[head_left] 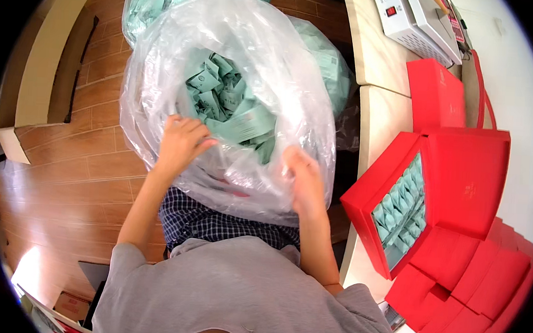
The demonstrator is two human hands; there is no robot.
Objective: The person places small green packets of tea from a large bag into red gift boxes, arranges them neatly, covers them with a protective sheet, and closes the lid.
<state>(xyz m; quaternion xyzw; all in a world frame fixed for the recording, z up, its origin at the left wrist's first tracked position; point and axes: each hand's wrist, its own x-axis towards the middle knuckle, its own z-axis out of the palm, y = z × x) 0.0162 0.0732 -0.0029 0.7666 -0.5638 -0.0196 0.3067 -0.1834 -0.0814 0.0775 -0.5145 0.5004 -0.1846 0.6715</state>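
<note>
A large clear plastic bag (156,74) stands before me with its mouth spread wide. Inside lie many small pale-green packets (219,93), heaped loosely. On the near left part of the bag's mouth, my left hand (184,143) has its fingers curled over the plastic, thumb toward the middle. My right hand (305,178) grips the near right part of the rim, slightly blurred. Between the hands, folds of plastic cover some of the packets.
On the table (376,118) at the right, an open red box (467,179) holds rows of green packets. Stacked red boxes (455,282) sit nearer. A white machine (412,23) stands at the back. More filled bags (325,60) are beyond mine; a cardboard box (50,55) is at left.
</note>
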